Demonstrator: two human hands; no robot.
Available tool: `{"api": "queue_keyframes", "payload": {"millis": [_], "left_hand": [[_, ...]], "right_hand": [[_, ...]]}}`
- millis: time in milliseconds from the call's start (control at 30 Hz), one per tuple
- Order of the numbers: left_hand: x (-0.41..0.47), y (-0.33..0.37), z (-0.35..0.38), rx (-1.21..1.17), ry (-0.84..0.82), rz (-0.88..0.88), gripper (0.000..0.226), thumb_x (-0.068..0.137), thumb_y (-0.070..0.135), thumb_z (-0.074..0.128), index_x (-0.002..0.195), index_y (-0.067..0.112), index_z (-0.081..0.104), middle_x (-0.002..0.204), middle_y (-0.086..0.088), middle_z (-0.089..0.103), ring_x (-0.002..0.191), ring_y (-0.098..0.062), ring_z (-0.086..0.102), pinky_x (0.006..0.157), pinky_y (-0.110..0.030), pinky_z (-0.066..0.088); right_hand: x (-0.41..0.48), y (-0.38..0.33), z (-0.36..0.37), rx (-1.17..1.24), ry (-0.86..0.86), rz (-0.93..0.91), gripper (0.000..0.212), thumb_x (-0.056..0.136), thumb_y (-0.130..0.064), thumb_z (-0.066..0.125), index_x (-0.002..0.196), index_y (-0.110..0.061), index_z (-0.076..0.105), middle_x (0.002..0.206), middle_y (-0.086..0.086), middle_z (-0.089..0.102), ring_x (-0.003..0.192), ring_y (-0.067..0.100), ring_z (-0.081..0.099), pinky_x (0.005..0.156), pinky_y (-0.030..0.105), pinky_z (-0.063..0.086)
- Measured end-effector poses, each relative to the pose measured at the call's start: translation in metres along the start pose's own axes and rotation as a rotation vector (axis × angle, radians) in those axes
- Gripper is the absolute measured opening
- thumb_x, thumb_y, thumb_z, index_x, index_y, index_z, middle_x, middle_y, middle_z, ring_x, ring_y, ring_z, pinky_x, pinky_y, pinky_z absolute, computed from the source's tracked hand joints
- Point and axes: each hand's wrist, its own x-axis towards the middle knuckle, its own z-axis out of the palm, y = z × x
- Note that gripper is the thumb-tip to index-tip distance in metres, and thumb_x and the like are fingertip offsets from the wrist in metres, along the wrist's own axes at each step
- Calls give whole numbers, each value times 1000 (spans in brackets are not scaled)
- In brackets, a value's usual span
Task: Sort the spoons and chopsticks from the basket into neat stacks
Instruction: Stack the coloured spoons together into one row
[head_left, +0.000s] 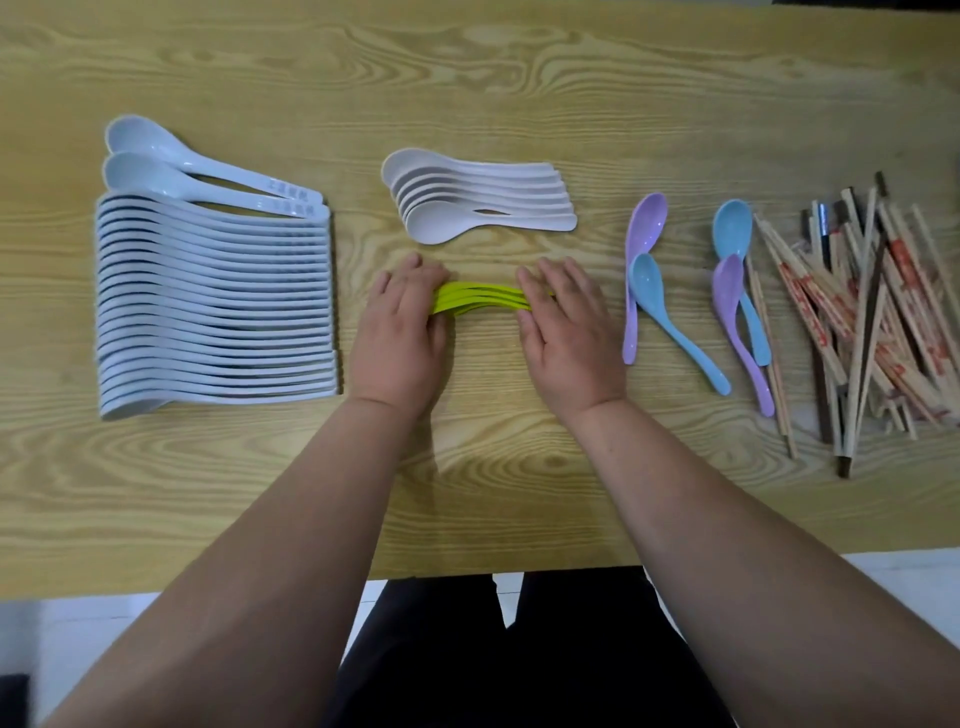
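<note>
A small stack of yellow-green spoons (480, 300) lies on the wooden table (467, 83) between my hands. My left hand (402, 338) covers its bowl end and my right hand (569, 332) covers its handle end, both pressing in on the stack. A long row of nested white spoons (218, 301) fills the left side, and two more white ones lie on top of its far end. A shorter cream stack (478, 202) sits beyond my hands. Loose purple and blue spoons (649, 291) (737, 306) lie to the right. A heap of wooden chopsticks (872, 322) lies at the far right.
The table's near edge (519, 566) runs just in front of my lap. White floor shows beyond it on both sides. No basket is in view.
</note>
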Motion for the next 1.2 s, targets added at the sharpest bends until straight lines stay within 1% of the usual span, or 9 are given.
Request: {"api": "queue_keyframes", "payload": {"millis": [133,233,333,467,667,867,933,1067,1200], "left_hand": [[3,-1,1,12,42,-22,40,90,15,47,128,8,59,131,-10,62,139,-27,44,121,-45,23],[3,-1,1,20,57,-35,39,90,16,48,127,7,59,130,-11,62,139,-26,44,122,-45,22],[2,-1,2,9,74,-39,39,90,20,51,126,7,59,128,-10,63,139,-25,45,122,-44,22],[1,-4,4,23,78,-34,49,91,33,57,132,8,54,135,-7,59,138,-26,45,120,-48,24],[0,-4,6,68,131,-15,64,89,39,62,142,6,48,143,-10,53,137,-28,45,118,-50,28],[1,-2,5,82,130,-5,69,86,39,64,145,6,47,150,-12,46,140,-27,41,116,-52,31],[1,-2,5,76,139,-8,70,86,38,65,146,7,46,151,-12,45,140,-27,41,117,-50,32],[0,2,2,47,164,-21,72,86,37,64,148,6,42,152,-13,42,141,-27,39,120,-34,27],[-5,3,-1,14,189,-62,75,86,39,63,149,6,41,153,-14,40,144,-25,35,121,-33,24]], "right_hand": [[0,-1,0,11,19,31,45,98,-15,43,140,-11,57,147,13,52,141,36,42,115,48,36],[0,-1,0,19,35,14,46,97,-13,42,141,-10,57,146,13,53,141,36,42,115,48,35],[1,-1,0,25,81,16,44,96,-11,46,139,-9,59,145,14,54,139,35,45,115,48,36],[1,-1,2,8,99,16,45,94,-16,55,139,-10,59,147,14,53,139,34,45,114,53,35],[1,-1,2,15,69,30,48,93,-20,57,141,-11,57,150,14,49,142,34,42,114,55,33],[1,-2,0,-7,30,61,55,92,-28,58,144,-12,54,155,17,41,144,37,36,117,54,30],[2,-3,-1,-23,20,70,56,92,-30,57,144,-12,53,155,18,40,144,38,36,117,53,30],[2,-4,-4,0,-54,78,60,92,-36,56,148,-14,48,158,16,35,148,35,30,120,52,25],[-2,-2,-18,115,-91,61,61,90,-34,56,147,-13,48,159,16,34,148,35,28,121,49,24]]}}
